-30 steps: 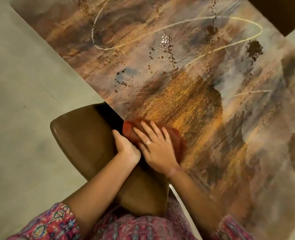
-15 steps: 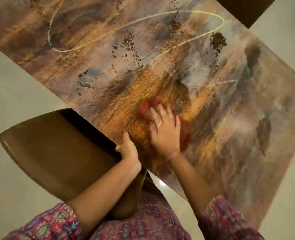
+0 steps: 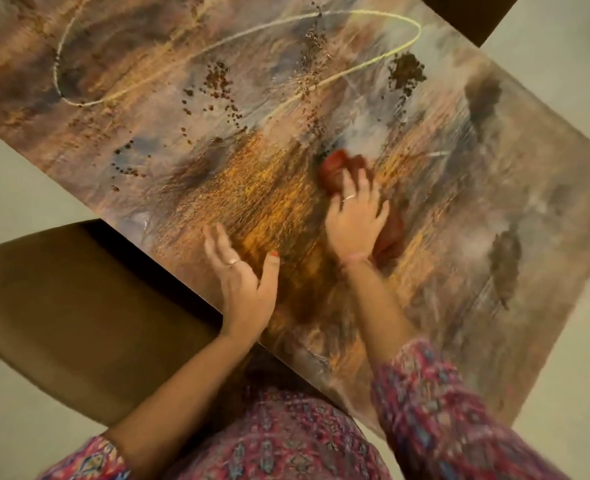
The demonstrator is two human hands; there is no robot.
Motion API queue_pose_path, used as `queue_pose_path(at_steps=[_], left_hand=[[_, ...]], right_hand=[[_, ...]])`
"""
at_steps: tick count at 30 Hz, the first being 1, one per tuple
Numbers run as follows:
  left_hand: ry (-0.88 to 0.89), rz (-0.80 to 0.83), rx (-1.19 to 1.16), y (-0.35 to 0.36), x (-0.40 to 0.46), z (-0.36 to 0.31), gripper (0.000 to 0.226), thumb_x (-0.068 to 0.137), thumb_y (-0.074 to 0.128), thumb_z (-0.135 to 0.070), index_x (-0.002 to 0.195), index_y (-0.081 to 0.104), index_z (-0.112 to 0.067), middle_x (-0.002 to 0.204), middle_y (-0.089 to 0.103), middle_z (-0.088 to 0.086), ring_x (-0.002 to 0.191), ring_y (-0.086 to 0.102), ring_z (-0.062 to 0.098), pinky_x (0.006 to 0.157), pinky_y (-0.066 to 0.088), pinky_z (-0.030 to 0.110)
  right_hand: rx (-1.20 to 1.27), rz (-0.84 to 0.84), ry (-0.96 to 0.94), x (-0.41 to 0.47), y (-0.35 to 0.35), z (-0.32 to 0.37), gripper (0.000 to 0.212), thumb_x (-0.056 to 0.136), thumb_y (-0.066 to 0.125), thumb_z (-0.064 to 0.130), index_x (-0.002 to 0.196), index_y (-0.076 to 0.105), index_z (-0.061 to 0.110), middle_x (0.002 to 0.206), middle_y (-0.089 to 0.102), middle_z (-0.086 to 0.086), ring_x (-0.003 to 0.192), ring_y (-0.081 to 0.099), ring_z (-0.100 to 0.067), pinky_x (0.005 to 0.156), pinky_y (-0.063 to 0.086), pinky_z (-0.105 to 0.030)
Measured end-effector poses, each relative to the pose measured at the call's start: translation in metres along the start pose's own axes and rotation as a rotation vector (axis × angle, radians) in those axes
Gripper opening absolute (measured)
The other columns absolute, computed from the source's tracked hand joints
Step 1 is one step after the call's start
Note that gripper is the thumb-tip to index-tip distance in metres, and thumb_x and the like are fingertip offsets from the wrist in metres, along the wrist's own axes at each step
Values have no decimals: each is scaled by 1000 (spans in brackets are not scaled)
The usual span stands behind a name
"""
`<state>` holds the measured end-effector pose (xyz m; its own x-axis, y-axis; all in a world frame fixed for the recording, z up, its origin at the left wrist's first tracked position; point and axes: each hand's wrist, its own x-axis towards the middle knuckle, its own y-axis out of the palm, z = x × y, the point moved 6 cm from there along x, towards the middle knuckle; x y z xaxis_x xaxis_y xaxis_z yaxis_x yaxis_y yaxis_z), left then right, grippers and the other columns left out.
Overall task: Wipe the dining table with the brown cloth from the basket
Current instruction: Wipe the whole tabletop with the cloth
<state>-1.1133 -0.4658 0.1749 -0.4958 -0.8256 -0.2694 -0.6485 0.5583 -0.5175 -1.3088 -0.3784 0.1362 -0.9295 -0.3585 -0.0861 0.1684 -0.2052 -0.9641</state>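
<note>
Two hands are on the painted surface (image 3: 460, 209). The right hand (image 3: 356, 220) presses flat, fingers spread, on the brown cloth (image 3: 389, 237) near the middle. The left hand (image 3: 243, 282) rests open at the near edge.

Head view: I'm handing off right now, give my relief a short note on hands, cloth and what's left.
Right hand: flat on the cloth, pressing it to the table near mid-table.
Left hand: open, fingers spread at the near table edge, holding nothing.
Chair is tucked at that edge.
Done: cloth is out and on the table.
Left: how much is already wiped can't be told; the far end lies beyond the cloth.
</note>
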Motion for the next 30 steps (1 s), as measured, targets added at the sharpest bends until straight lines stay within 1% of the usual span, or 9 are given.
queue_pose_path(at_steps=[3, 6, 11, 14, 17, 20, 23, 27, 30], left_hand=[[337, 109, 230, 16, 17, -19, 78, 92, 46, -41, 150, 7, -6, 157, 1, 13, 145, -3, 21, 118, 6, 40], [578, 260, 430, 34, 35, -20, 70, 94, 41, -42, 148, 17, -3, 156, 12, 17, 145, 4, 26, 117, 9, 48], [833, 462, 651, 57, 47, -16, 64, 96, 37, -41, 144, 29, 0, 153, 23, 18, 144, 9, 25, 115, 12, 52], [855, 478, 684, 61, 53, -13, 64, 96, 36, -42, 145, 28, -1, 153, 23, 18, 144, 9, 24, 116, 9, 48], [810, 408, 632, 61, 60, -16, 67, 95, 36, -45, 144, 28, 1, 153, 23, 19, 144, 10, 24, 115, 11, 49], [828, 357, 572, 63, 65, -19, 70, 94, 39, -45, 144, 25, 2, 153, 20, 18, 143, 14, 29, 115, 15, 52], [916, 386, 552, 74, 67, -26, 69, 94, 42, -44, 144, 25, 0, 151, 22, 18, 143, 15, 30, 114, 16, 53], [995, 506, 595, 97, 69, -35, 66, 95, 39, -43, 143, 31, 1, 150, 29, 20, 142, 16, 28, 116, 11, 48], [979, 531, 631, 108, 73, -39, 65, 95, 38, -44, 143, 32, -1, 150, 30, 19, 142, 18, 28, 116, 13, 49]], right_hand=[[21, 202, -453, -96, 19, 33, 51, 92, 37, 34, 142, 44, 29, 156, 33, 4, 147, 20, -22, 117, 17, -51], [41, 283, -658, -80, 12, 11, 51, 86, 42, 32, 135, 52, 26, 151, 41, 4, 144, 29, -21, 114, 23, -51], [47, 58, -166, 89, -25, -45, 46, 91, 45, 25, 137, 49, 27, 152, 39, 1, 142, 31, -21, 117, 20, -50], [73, -12, 121, 115, -28, -50, 50, 95, 40, 27, 145, 40, 27, 157, 29, 1, 146, 22, -21, 118, 14, -49], [72, -5, -70, 33, -5, -5, 51, 94, 39, 31, 145, 39, 28, 157, 30, 1, 147, 21, -22, 118, 15, -52], [88, 176, -380, -63, 10, 16, 53, 89, 39, 34, 142, 41, 33, 156, 33, 4, 146, 22, -20, 117, 15, -48], [81, 192, -461, -6, -1, -17, 48, 92, 38, 37, 140, 43, 36, 154, 36, 6, 144, 27, -20, 116, 20, -50], [38, -3, 49, 150, -52, -130, 48, 97, 41, 30, 144, 41, 26, 156, 32, -1, 144, 25, -22, 118, 15, -52], [100, -7, 297, 183, -64, -166, 51, 98, 38, 27, 149, 34, 22, 159, 24, -4, 147, 18, -25, 119, 12, -51]])
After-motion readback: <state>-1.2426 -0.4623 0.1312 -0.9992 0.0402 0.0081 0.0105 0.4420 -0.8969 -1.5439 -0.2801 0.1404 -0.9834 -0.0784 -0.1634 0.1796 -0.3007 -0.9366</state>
